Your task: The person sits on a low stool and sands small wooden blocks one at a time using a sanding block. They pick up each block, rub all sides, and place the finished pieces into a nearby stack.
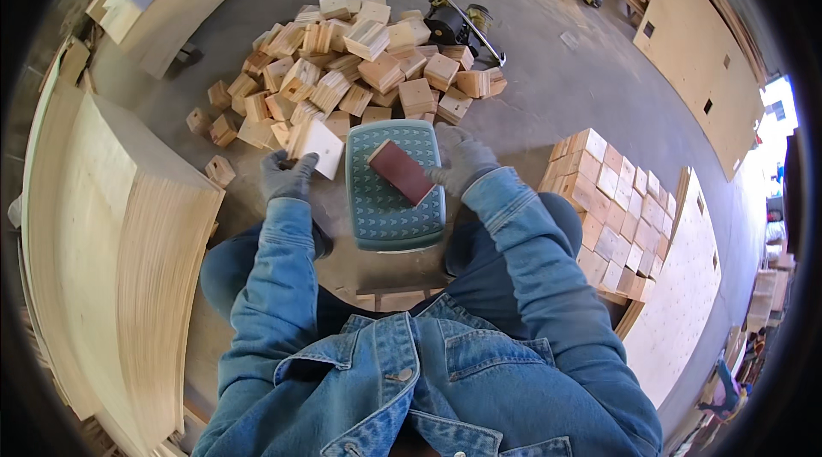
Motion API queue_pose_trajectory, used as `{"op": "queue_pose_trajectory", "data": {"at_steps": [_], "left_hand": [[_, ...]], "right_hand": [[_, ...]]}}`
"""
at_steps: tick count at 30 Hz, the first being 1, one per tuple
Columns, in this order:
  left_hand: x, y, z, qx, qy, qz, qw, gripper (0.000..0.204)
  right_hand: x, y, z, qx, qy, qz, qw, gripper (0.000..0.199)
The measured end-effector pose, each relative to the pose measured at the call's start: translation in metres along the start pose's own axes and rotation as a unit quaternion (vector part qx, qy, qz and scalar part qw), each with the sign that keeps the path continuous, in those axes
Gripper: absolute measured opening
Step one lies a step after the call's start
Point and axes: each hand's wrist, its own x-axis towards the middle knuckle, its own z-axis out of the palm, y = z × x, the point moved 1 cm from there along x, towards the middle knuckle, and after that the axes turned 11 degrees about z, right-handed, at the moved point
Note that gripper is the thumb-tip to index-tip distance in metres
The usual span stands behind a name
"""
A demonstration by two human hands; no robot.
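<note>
My left hand grips a wood block; my right hand pins the sanding block on the stool. Block pile ahead, stacked blocks right.

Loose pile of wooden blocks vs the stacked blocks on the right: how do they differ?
The loose heap of pale wooden blocks lies jumbled on the concrete floor ahead of the person, blocks tilted every way; the stacked pale wooden blocks sit in neat rows and layers, faces aligned. The heap lies beyond the teal plastic stool; the stack lies right of it. The gloved left hand holds a block at the heap's near edge; no hand touches the stack. Both look alike in wood and size.
</note>
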Motion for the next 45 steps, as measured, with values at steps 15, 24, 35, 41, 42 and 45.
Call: {"op": "queue_pose_trajectory", "data": {"at_steps": [15,24,35,41,42,45], "left_hand": [[-0.096,0.059,0.021,0.159,-0.144,0.082,0.973,0.076],[-0.115,0.052,0.037,0.146,-0.17,0.125,0.966,0.082],[-0.12,0.038,0.054,-0.022,-0.369,0.074,0.926,0.099],[-0.106,0.023,0.061,0.152,-0.355,0.18,0.905,0.126],[-0.11,0.016,0.069,0.128,-0.35,0.174,0.912,0.12],[-0.114,0.002,0.089,0.056,-0.337,0.175,0.923,0.109]], "right_hand": [[0.011,-0.046,0.084,-0.054,-0.065,0.054,0.995,0.104],[0.023,-0.002,0.078,0.119,0.008,0.094,0.988,0.095],[0.002,0.049,0.067,0.261,0.076,0.137,0.952,0.092],[-0.025,0.027,0.052,0.301,0.114,0.04,0.946,0.086],[-0.032,0.02,0.053,0.298,0.111,0.013,0.948,0.086],[-0.065,-0.008,0.054,0.208,0.113,-0.031,0.971,0.084]]}}
